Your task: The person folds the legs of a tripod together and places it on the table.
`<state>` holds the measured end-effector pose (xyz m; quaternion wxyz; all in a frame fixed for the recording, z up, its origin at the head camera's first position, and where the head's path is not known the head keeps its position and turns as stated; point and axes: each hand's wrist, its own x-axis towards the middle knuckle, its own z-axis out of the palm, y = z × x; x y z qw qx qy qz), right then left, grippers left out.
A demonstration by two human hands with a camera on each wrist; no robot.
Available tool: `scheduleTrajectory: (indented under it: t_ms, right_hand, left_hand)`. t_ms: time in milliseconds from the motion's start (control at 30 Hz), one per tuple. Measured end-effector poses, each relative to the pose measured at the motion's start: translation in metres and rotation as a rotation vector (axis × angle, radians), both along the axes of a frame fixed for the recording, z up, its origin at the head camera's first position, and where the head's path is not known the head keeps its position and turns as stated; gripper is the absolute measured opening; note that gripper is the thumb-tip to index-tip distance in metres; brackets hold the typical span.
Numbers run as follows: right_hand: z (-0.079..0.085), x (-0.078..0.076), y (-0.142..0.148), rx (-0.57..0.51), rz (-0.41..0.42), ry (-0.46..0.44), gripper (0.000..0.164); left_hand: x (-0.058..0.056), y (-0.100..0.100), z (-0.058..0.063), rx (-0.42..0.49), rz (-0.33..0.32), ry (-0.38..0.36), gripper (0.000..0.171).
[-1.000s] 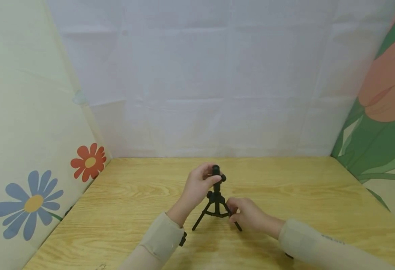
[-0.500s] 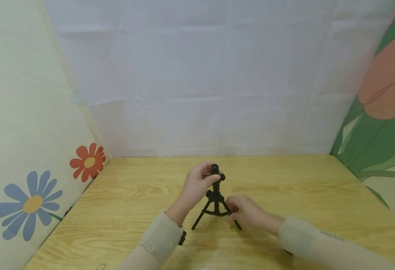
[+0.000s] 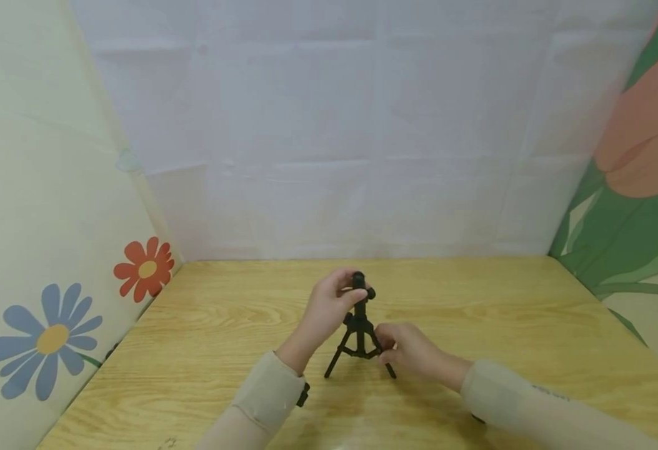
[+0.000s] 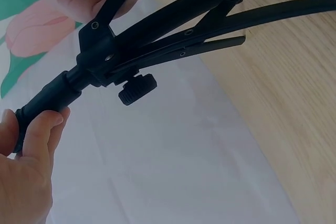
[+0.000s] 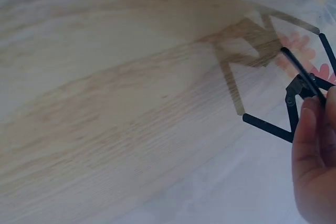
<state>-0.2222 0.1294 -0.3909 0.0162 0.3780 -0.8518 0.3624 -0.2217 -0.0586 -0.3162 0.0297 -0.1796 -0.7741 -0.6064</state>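
A small black tripod (image 3: pixel 360 325) stands upright on the wooden table, its legs spread. My left hand (image 3: pixel 329 305) grips its top section, with thumb and fingers around the dark tube (image 4: pixel 50 98) in the left wrist view. Below that grip, a ribbed knob (image 4: pixel 137 88) sticks out from the tripod's collar. Lower down, my right hand (image 3: pixel 413 353) pinches the right-hand leg (image 5: pixel 303 72) between thumb and fingers. In the right wrist view, another leg (image 5: pixel 268 128) touches the table at its foot. Part of the pinched leg is hidden behind my fingers.
The wooden table (image 3: pixel 222 312) reaches back to a white cloth backdrop (image 3: pixel 329 137). A panel with printed flowers (image 3: pixel 53 187) stands at the left, and one with a large tulip print (image 3: pixel 643 144) at the right.
The tripod's legs have drawn a little closer together, their feet moving inward. My right hand has shifted slightly with its leg, while my left hand keeps hold of the top.
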Motion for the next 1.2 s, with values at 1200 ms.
scheduleTrajectory:
  t_ms: [1200]
  right_hand:
    - [0.002,0.016,-0.03,-0.166,-0.308,-0.056,0.01]
  left_hand:
    - [-0.001,0.0,-0.001,0.024,0.02,0.017,0.031]
